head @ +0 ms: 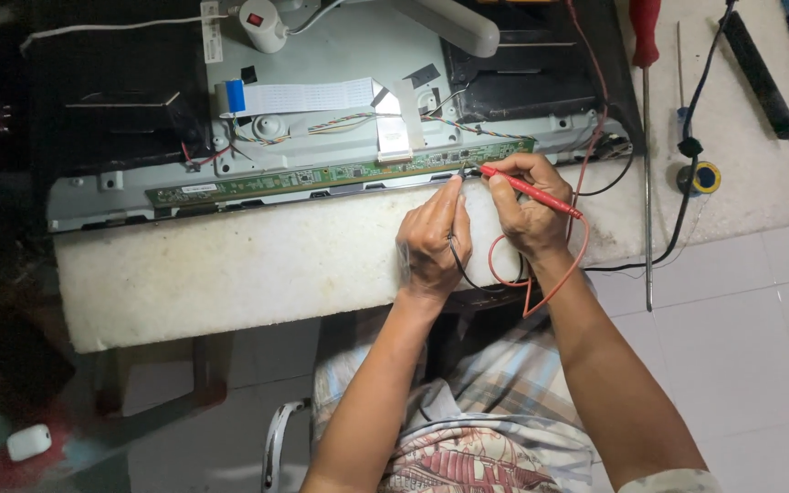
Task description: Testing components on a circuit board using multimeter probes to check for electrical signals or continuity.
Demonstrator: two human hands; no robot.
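Long skinny green circuit board (pixel 340 173) runs along the front edge of a grey metal chassis (pixel 340 55), and everything else sits relative to that strip. Right hand (pixel 527 205) is pinched around a slim red probe (pixel 530 190), held pen-style, with its tip down at the board's right end. Left hand (pixel 433 239) sits just beside it, fingers closed on a thin black probe (pixel 461 172) whose tip also touches the board there; the two hands are nearly touching. Red wire (pixel 550 288) loops below the wrists. Just behind the board is a flat white ribbon cable (pixel 308 96) and some twisted coloured wires. The chassis lies on a white, rough foam-looking pad on the counter (pixel 230 265). Well right of the board: a long red-handled screwdriver (pixel 646 119) and a small solder spool (pixel 703 177).
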